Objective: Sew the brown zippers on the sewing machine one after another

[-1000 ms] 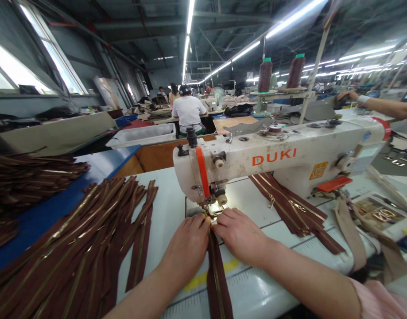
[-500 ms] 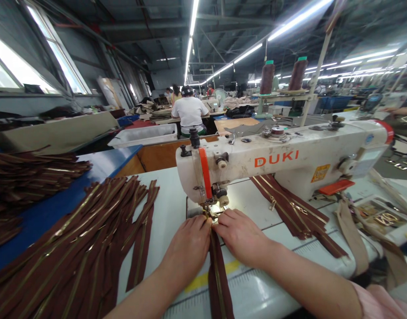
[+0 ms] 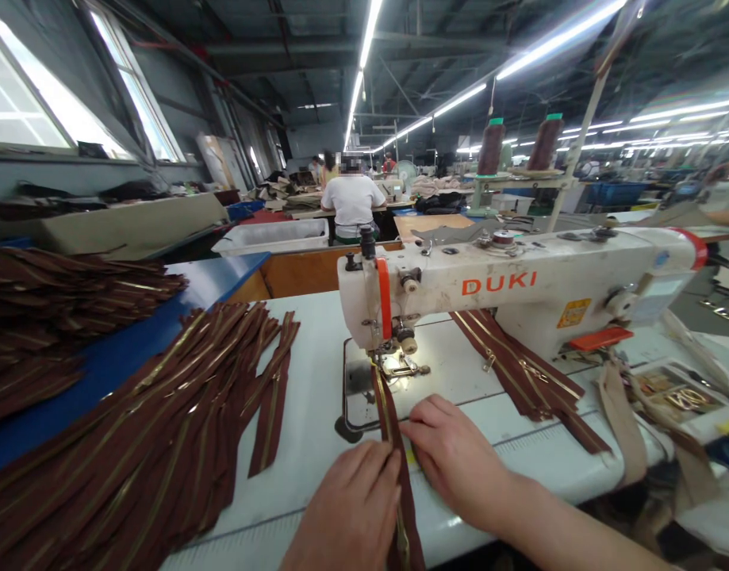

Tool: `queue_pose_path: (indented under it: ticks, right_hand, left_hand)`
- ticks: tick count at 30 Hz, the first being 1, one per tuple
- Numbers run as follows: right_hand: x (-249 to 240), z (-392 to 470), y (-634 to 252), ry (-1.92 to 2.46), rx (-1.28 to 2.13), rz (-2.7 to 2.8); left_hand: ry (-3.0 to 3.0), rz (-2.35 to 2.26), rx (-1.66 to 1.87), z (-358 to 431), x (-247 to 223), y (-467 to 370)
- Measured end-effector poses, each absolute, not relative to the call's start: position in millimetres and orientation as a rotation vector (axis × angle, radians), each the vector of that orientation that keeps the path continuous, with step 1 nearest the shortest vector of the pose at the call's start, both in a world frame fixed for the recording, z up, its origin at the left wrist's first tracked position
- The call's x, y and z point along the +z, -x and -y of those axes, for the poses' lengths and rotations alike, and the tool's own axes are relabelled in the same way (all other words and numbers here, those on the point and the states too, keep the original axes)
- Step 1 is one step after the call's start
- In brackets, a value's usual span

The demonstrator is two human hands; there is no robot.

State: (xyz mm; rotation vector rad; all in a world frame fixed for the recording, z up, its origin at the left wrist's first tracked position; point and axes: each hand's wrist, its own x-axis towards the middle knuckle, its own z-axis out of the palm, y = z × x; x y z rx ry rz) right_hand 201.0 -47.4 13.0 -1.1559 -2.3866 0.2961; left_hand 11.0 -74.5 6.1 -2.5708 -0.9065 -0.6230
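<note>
A brown zipper (image 3: 388, 408) with gold teeth runs from under the needle area of a white sewing machine (image 3: 554, 274) down toward me, its lower end passing out of view. My left hand (image 3: 352, 500) is closed on the zipper's left side, well in front of the presser foot (image 3: 393, 363). Curled in at the zipper's right edge, a little farther forward, is my right hand (image 3: 450, 456); its fingertips pinch the tape there, partly hidden.
A large pile of brown zippers (image 3: 179, 428) lies left of the machine, with another stack (image 3: 60, 309) on the blue table. More zippers (image 3: 512, 365) rest under the machine arm. Metal buckles fill a tray (image 3: 685, 388) at right. A person in white (image 3: 353, 198) sits ahead.
Both hands have moved back toward me along the zipper, away from the needle, uncovering the presser foot and the zipper's upper part. The camera view has shifted slightly left.
</note>
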Motion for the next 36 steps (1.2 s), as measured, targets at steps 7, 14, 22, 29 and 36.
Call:
queue_pose_path:
  ticks: [7, 14, 22, 29, 36]
  right_hand:
    - [6.8, 71.5, -199.6, 1.176, 0.413, 2.209]
    - [7.7, 74.8, -196.1, 1.225, 0.383, 2.124]
    - [4.9, 73.8, -199.5, 1.21, 0.385, 2.113]
    - [17.6, 57.6, -219.6, 1.162, 0.137, 2.494]
    - [16.5, 60.7, -209.8, 1.168, 0.368, 2.351]
  left_hand:
    - [2.538, 0.894, -0.663, 99.9, -5.5, -20.1]
    - [2.526, 0.942, -0.676, 97.3, -7.6, -31.0]
    - [2.486, 0.905, -0.657, 96.8, -7.2, -31.0]
    - [2.502, 0.9, -0.701, 97.6, 2.2, -27.7]
    - [2.473, 0.894, -0.702, 91.1, -2.9, -28.1]
